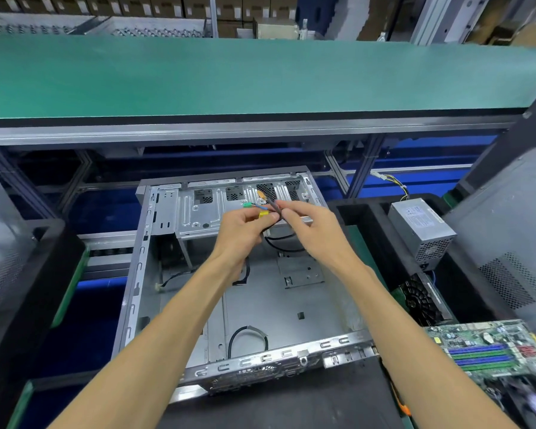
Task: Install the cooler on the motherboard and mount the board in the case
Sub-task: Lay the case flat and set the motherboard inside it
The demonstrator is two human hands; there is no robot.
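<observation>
Head view: both hands' grips, left hand [243,226] and right hand [307,226], pinching case cables [273,209]; labels unreadable.

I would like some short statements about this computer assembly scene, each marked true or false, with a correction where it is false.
1. The motherboard is already mounted inside the case. False: it lies outside the case, at the lower right.
2. Both hands hold the cable bundle above the case. True: the left hand and the right hand pinch it.
3. The power supply sits to the right of the case. True.
4. The case's top side is closed by a panel. False: it is open, and its floor shows.
</observation>
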